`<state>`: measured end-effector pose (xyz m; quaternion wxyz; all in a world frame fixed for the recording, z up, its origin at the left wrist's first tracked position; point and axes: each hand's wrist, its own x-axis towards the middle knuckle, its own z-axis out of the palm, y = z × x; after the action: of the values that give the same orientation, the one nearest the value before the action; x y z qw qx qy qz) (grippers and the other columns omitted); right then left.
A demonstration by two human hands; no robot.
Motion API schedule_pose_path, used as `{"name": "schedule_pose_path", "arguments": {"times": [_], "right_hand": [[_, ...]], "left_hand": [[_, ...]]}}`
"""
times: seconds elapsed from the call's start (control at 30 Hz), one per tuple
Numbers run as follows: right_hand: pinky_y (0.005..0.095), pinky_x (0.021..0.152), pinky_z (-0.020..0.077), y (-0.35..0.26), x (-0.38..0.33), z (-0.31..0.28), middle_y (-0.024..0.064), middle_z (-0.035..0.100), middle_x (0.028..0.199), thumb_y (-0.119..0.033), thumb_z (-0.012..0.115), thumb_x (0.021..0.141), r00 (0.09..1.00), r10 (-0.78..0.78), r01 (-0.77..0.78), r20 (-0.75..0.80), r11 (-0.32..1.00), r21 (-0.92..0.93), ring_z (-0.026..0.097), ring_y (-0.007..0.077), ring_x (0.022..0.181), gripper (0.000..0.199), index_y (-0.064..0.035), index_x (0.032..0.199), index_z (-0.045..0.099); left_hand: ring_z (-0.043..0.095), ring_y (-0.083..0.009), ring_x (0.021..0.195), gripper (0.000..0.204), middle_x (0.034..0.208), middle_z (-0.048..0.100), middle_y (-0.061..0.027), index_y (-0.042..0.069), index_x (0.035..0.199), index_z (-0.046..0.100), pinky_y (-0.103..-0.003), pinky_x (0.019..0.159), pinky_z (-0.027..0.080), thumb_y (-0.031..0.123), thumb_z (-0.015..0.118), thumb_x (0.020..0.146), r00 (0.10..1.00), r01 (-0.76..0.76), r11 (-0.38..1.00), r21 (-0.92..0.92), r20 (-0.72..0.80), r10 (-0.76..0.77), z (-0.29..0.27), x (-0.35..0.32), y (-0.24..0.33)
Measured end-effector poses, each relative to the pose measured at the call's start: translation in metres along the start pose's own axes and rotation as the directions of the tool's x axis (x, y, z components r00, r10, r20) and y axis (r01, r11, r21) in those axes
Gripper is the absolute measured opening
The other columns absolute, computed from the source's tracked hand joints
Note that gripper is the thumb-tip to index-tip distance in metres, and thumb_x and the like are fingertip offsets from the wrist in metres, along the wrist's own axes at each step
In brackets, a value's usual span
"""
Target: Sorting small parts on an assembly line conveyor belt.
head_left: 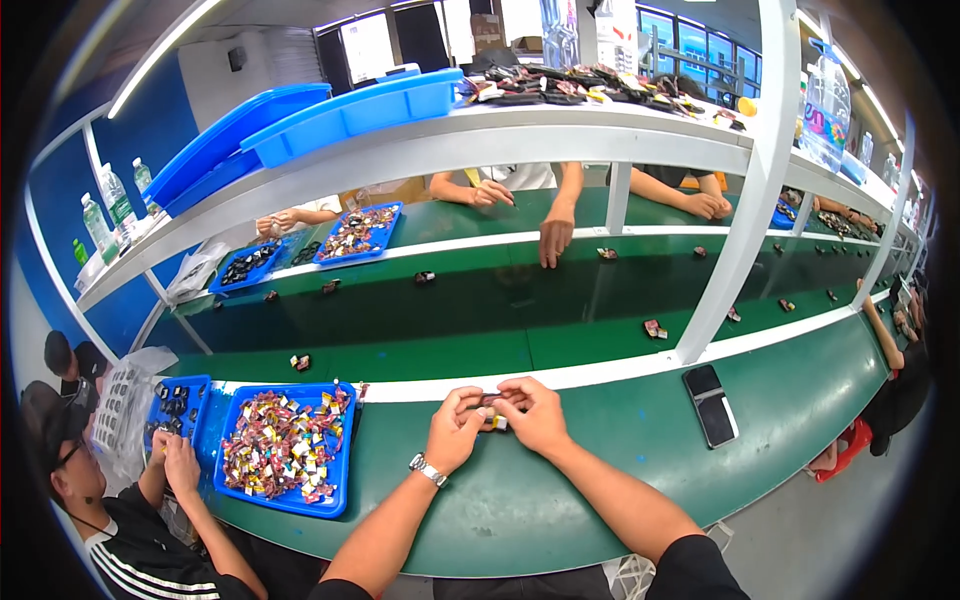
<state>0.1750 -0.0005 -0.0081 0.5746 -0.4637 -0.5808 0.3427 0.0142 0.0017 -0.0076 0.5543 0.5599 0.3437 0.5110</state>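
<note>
Both hands meet over the near edge of the green counter (560,480), just in front of the white strip that borders the conveyor belt (450,310). The left hand (455,430), with a metal wristwatch (427,468) at the wrist, and the right hand (533,412) are pressed together, their fingertips pinched around a small dark part (492,410) with a bit of yellow and white showing; it is held just above the counter surface between them. To the left of the hands sits a blue tray (335,490) heaped with many small colourful pieces. Further left is a smaller blue tray (200,390) with dark parts, where a neighbouring person's hand (181,462) rests. To the right of the hands a dark phone (711,405) lies flat on the counter, well apart from them. Single small parts are scattered along the belt. Across it, other people's hands (555,235) rest on the far counter, near two more blue trays. Blue bins (350,110) stand on the white shelf above.
</note>
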Motion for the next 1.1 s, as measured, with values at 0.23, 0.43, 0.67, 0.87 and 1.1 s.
{"name": "schedule_pose_path", "arguments": {"times": [0.23,0.43,0.67,0.87,1.1], "right_hand": [[0.0291,0.072,0.0546,0.02,0.04,-0.04,0.0118,0.071,0.086,-0.012,0.075,0.08,0.94,0.15,-0.201,-0.307,0.97,-0.139,0.068,0.0171,0.076,0.024,0.0033,0.097,0.068],[0.0342,0.07,0.0552,0.084,0.088,-0.054,0.0128,0.071,0.079,-0.01,0.072,0.071,0.936,-0.179,0.014,-0.302,0.879,-0.477,0.07,0.0246,0.073,0.021,-0.0022,0.091,0.072],[0.0384,0.073,0.0511,0.027,0.0,-0.014,0.0138,0.063,0.091,-0.006,0.058,0.083,0.93,-0.35,0.276,-0.117,0.871,-0.407,0.063,0.0297,0.08,0.017,-0.0055,0.098,0.066],[0.035,0.07,0.0502,0.024,0.017,-0.049,0.0121,0.062,0.09,-0.008,0.06,0.083,0.945,-0.294,0.236,-0.146,0.918,-0.32,0.062,0.0269,0.077,0.014,-0.0043,0.095,0.065],[0.0386,0.095,0.0479,0.043,0.024,-0.039,0.015,0.068,0.103,-0.01,0.059,0.08,0.964,-0.258,0.217,-0.064,0.902,-0.373,0.062,0.0315,0.103,0.02,-0.0065,0.096,0.07]], "left_hand": [[0.064,-0.012,0.076,0.01,0.093,0.067,-0.0102,-0.002,0.102,0.058,-0.025,0.063,0.052,0.003,0.054,0.093,0.989,0.012,0.965,0.262,-0.144,0.027,-0.013,0.005,0.001],[0.062,-0.011,0.069,0.009,0.084,0.068,-0.0076,-0.001,0.095,0.061,-0.026,0.061,0.051,0.006,0.059,0.09,0.996,-0.056,0.983,0.173,-0.06,0.068,-0.015,0.011,-0.026],[0.066,-0.0137,0.072,0.005,0.081,0.068,-0.0096,-0.001,0.086,0.063,-0.024,0.064,0.053,-0.004,0.061,0.083,0.997,-0.049,0.915,0.4,-0.028,0.066,-0.042,0.002,-0.028],[0.059,-0.0113,0.068,0.011,0.08,0.065,-0.0055,0.0,0.097,0.063,-0.025,0.064,0.049,0.004,0.06,0.087,0.984,-0.171,0.846,0.504,0.121,0.127,-0.012,0.003,-0.002],[0.062,-0.0118,0.074,0.012,0.083,0.067,-0.0047,0.002,0.097,0.066,-0.025,0.069,0.051,0.007,0.058,0.09,0.939,-0.321,0.855,0.407,0.253,0.232,0.02,-0.03,0.073]]}}
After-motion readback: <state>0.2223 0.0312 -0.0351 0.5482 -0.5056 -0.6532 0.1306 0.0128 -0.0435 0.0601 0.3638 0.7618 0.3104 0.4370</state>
